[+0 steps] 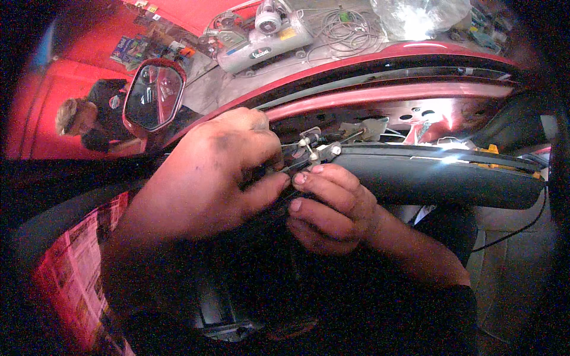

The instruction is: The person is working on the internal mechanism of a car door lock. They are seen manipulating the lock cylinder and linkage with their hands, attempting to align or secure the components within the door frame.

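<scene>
A dark mechanism with thin metal rods and pale clips (314,149) sits at the top of a black door trim panel (415,175), which stands apart from the red car door (356,98). My left hand (222,169) curls over the mechanism's left end, thumb and fingers closed; what lies inside the grip is hidden. From the right, my right hand (332,207) meets it, fingers bent and tips pressed at the mechanism's lower edge, just under the pale clips. The fingertips of both hands nearly touch.
Beyond the door, a side mirror (155,95) juts out at left. On the floor stand a grey air compressor (267,50), a coiled hose (350,29) and clear plastic sheeting (421,18). Another person (89,115) is at far left. A black cable (516,234) hangs beside the seat (510,285).
</scene>
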The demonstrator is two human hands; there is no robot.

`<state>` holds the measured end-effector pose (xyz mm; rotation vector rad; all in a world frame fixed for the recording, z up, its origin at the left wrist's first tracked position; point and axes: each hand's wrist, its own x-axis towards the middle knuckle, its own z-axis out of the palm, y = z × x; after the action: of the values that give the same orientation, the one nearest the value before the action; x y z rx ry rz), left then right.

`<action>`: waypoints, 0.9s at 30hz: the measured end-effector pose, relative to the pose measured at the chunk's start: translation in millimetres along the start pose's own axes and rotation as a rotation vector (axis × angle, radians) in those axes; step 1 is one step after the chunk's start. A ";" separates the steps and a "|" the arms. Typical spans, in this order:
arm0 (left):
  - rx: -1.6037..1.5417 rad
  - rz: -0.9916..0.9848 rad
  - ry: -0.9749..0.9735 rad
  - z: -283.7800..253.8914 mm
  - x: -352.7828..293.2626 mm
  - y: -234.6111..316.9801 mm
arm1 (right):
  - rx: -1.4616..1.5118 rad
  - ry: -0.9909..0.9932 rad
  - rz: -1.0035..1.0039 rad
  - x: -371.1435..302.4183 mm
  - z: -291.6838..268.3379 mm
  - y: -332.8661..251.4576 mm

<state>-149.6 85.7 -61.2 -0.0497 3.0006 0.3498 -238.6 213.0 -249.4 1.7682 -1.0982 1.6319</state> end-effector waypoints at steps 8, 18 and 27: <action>0.012 -0.058 -0.037 -3.6 0.5 12.2 | -0.021 -0.019 -0.022 -0.9 0.6 0.2; -0.030 -0.038 -0.032 0.1 8.8 5.4 | 0.046 0.004 0.048 11.6 -11.7 -0.4; -0.102 -0.240 -0.083 -4.4 7.7 15.4 | -0.126 -0.312 0.463 54.1 -25.6 0.8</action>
<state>-158.5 99.5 -54.3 -0.3901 2.8506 0.4648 -256.1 220.8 -192.7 1.8164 -1.8243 1.5127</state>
